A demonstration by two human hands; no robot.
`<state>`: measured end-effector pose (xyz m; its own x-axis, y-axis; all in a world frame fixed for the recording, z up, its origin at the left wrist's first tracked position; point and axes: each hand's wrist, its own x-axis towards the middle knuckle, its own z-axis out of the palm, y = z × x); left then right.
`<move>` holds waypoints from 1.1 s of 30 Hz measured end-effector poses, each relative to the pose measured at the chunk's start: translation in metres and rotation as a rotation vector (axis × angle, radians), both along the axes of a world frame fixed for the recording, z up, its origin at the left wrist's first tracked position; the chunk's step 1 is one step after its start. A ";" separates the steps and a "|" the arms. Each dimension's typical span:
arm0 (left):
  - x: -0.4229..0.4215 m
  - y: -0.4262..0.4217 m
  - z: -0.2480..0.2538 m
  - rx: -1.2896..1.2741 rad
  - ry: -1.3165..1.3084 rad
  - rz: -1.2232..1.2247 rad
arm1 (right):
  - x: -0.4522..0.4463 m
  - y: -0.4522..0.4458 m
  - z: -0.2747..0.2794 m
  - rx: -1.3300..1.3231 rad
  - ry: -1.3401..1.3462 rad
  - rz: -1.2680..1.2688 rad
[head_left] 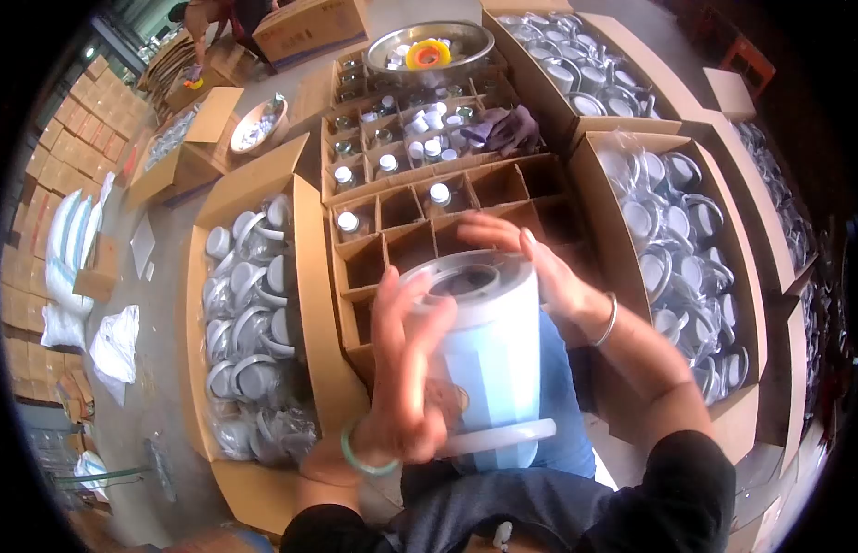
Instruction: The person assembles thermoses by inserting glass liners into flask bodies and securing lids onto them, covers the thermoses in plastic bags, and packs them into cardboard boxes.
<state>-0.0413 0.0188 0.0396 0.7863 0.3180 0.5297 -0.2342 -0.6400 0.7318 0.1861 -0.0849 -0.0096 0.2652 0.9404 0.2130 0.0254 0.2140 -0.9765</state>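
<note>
A light blue and white thermos jug (493, 355) stands nearly upright in front of my body, tilted slightly. A dark round opening with a ring inside it shows at its top, and a pale curved handle (502, 435) sticks out low on the side toward me. My left hand (406, 369), with a green bangle at the wrist, is curled against the jug's left side, its fingers blurred near the rim. Around the far right of the rim lies my right hand (553, 272), wearing a silver bangle. What supports the jug underneath is hidden.
Ahead is a divided carton (420, 198) with white-capped glass bottles and a purple glove (512, 129). A metal basin (489, 41) holds white caps and a yellow tape roll (428, 54). Cartons of grey-white lidded parts (249, 304) stand both sides. Another person (203, 23) is far back.
</note>
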 end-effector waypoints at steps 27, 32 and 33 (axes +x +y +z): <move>0.014 0.003 0.003 -0.427 -0.149 0.049 | -0.001 0.036 -0.007 0.383 -0.027 0.052; 0.001 -0.008 0.011 -0.286 0.073 0.262 | 0.022 0.045 -0.038 0.036 -0.126 0.022; 0.003 -0.004 0.009 -0.335 0.044 0.259 | 0.006 0.033 -0.008 0.269 0.054 0.023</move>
